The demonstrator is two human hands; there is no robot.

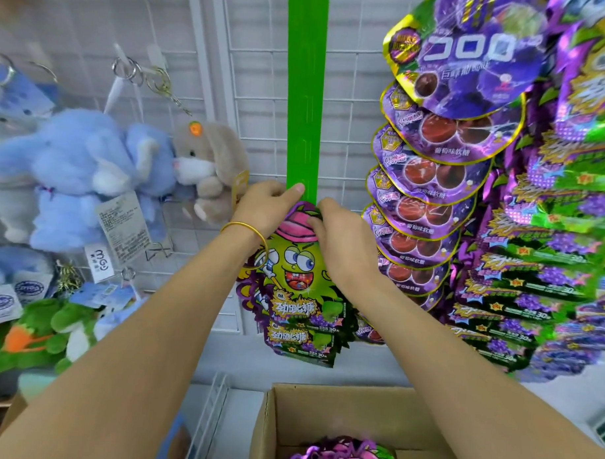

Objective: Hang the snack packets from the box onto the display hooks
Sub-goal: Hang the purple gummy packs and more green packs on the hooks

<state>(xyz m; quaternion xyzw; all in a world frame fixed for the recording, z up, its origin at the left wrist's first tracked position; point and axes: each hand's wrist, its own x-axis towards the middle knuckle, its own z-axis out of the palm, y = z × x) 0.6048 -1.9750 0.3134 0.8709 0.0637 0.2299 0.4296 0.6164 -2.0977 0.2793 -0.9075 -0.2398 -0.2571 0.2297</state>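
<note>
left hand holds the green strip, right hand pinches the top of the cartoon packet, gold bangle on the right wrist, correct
Not quite. The head view shows the gold bangle on the left wrist, not the right. The rest stands: the left hand holds the green strip and the right hand pinches the cartoon packet at its top.

Both forearms are bare, with a thin gold bangle (256, 232) circling the left wrist.

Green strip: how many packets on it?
2: top packet, its head pinched by right hand at the green strip that left hand holds; second packet overlapped below. Others may be hidden behind.
</note>
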